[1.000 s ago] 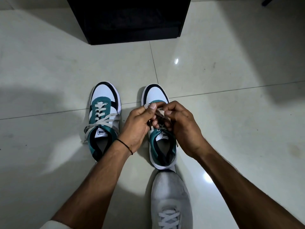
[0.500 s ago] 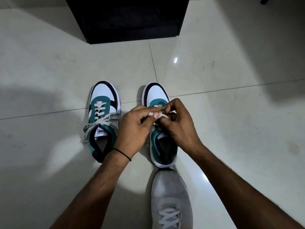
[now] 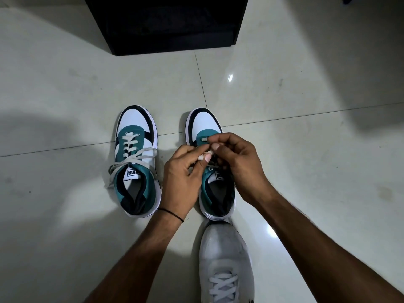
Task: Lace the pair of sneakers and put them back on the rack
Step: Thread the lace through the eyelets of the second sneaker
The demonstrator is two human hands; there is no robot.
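Note:
Two white, teal and black sneakers stand side by side on the tiled floor, toes pointing away from me. The left sneaker (image 3: 136, 160) has its pale lace threaded, with loose ends draped over its sides. Over the tongue of the right sneaker (image 3: 206, 123), my left hand (image 3: 183, 178) and my right hand (image 3: 240, 162) meet. Each pinches a part of its white lace (image 3: 204, 140) between thumb and fingers. The hands hide most of that shoe's eyelets.
A black shoe rack (image 3: 166, 22) stands on the floor straight ahead, beyond the sneakers. My own foot in a grey sneaker (image 3: 225, 259) rests just behind the right sneaker's heel. Pale glossy tiles (image 3: 306, 171) spread out on both sides.
Both hands have shifted slightly toward the toe of the right sneaker. The fingers have re-gripped the lace, and the left fingers now pinch its end.

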